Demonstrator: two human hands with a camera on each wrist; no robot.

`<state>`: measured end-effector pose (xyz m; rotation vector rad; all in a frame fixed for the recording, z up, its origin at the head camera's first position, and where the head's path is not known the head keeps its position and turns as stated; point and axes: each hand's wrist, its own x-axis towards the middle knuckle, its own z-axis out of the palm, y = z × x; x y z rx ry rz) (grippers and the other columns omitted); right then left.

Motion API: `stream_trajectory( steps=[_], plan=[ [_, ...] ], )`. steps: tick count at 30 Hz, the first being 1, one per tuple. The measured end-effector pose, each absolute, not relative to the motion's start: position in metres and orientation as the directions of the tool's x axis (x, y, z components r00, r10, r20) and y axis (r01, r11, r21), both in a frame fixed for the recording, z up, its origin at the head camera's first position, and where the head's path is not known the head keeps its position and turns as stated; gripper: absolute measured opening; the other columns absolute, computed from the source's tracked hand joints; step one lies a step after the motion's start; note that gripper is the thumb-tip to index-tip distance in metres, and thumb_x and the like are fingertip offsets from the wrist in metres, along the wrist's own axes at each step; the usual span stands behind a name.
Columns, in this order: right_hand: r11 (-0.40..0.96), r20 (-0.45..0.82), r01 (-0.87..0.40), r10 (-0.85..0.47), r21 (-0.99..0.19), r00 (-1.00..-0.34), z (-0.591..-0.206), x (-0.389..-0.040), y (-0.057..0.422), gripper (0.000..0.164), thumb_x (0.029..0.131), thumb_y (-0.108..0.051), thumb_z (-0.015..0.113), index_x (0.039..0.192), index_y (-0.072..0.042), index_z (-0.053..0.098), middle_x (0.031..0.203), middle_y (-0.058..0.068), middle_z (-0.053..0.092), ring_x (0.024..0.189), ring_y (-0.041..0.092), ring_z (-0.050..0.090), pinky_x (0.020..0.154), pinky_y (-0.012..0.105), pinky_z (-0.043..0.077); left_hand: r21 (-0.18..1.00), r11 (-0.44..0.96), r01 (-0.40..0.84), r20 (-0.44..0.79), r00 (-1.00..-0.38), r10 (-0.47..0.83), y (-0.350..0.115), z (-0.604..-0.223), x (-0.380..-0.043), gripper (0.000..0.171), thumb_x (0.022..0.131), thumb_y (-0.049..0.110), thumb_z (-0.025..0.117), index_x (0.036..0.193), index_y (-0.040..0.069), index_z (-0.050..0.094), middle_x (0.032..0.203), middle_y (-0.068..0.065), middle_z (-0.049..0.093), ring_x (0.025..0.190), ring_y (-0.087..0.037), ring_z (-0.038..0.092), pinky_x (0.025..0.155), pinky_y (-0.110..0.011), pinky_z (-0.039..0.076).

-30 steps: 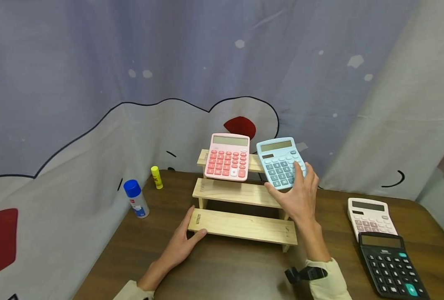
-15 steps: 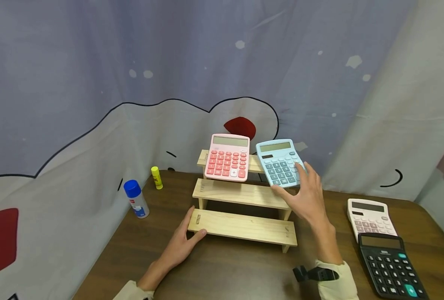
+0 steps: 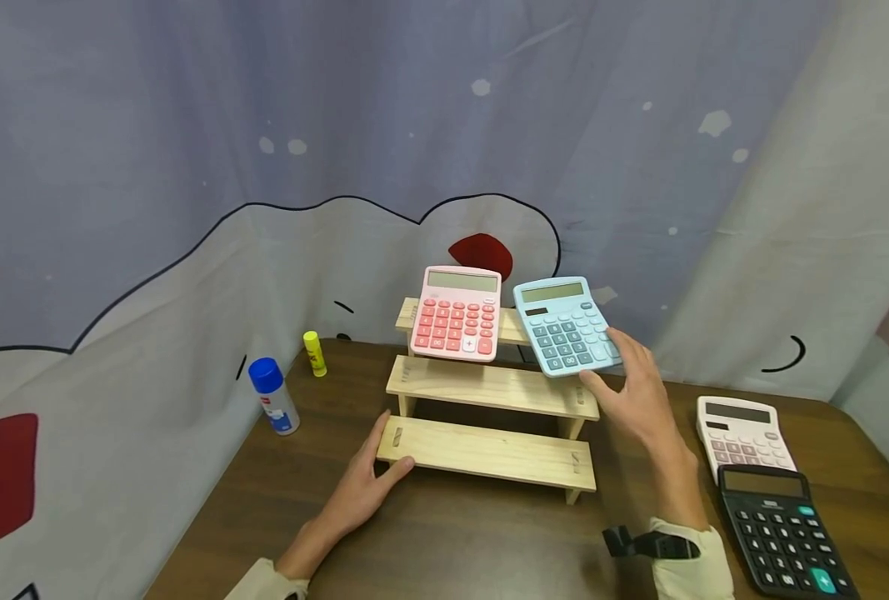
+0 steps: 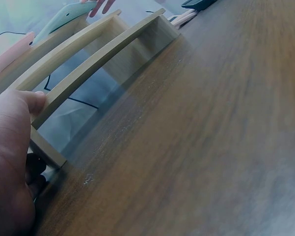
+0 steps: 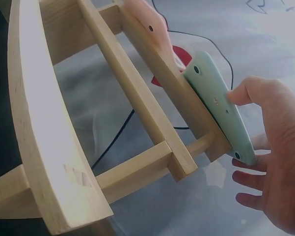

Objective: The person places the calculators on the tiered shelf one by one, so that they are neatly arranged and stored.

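Note:
A three-tier wooden shelf [image 3: 489, 450] stands on the table. My left hand [image 3: 357, 483] grips its lower left end, thumb on the front edge and fingers round the side. On the top tier a pink calculator [image 3: 456, 315] leans upright at the left. A light-blue calculator [image 3: 564, 325] stands to its right, turned slightly askew and reaching past the shelf's end. My right hand [image 3: 639, 400] is at its lower right corner, fingers loosely spread. In the right wrist view the thumb touches the light-blue calculator's [image 5: 218, 105] edge.
A white calculator [image 3: 744, 433] lies at the right, partly covered by a black calculator [image 3: 781, 533]. A blue-capped bottle [image 3: 275, 400] and a yellow glue stick [image 3: 314, 354] stand at the left. Behind the table [image 3: 444, 542] hangs a patterned curtain [image 3: 339, 100].
My right hand has slid rightward off the light-blue calculator's face to its lower right corner. That calculator has shifted only slightly. The left hand has stayed in place.

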<state>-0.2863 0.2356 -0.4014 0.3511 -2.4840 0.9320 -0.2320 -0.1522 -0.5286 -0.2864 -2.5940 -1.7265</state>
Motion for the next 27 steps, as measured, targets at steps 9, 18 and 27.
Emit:
stream_trajectory(
  steps=[9,18,27],
  plan=[
    [0.714,0.493,-0.388,-0.069,-0.582,-0.867,-0.4042,-0.2900,0.2361,0.075,0.089,-0.027,0.074,0.150,-0.001,0.039,0.153,0.025,0.037,0.140,0.045,0.031,0.109,0.065,0.029,0.912,0.372,0.172,0.123,-0.981,0.150,-0.1527,-0.5277,-0.2338,0.090,0.095,0.043,0.066,0.162,0.015,0.013,0.168,-0.009,0.015,0.154,-0.031,0.015,0.122,-0.059,0.016],
    [0.712,0.516,-0.402,-0.065,-0.575,-0.854,-0.4057,-0.2890,0.2341,0.073,0.089,-0.027,0.075,0.148,-0.001,0.042,0.152,0.025,0.039,0.140,0.045,0.033,0.109,0.065,0.029,0.905,0.392,0.168,0.118,-0.982,0.149,-0.1518,-0.5272,-0.2343,0.091,0.094,0.045,0.066,0.162,0.016,0.013,0.168,-0.009,0.015,0.154,-0.030,0.016,0.122,-0.058,0.016],
    [0.719,0.544,-0.417,-0.065,-0.556,-0.837,-0.4067,-0.2885,0.2293,0.068,0.088,-0.026,0.076,0.145,-0.001,0.047,0.149,0.024,0.043,0.137,0.045,0.036,0.108,0.065,0.031,0.910,0.381,0.164,0.117,-0.983,0.143,-0.1512,-0.5291,-0.2326,0.091,0.094,0.045,0.067,0.162,0.016,0.013,0.167,-0.009,0.016,0.154,-0.031,0.016,0.122,-0.059,0.016]
  ],
)
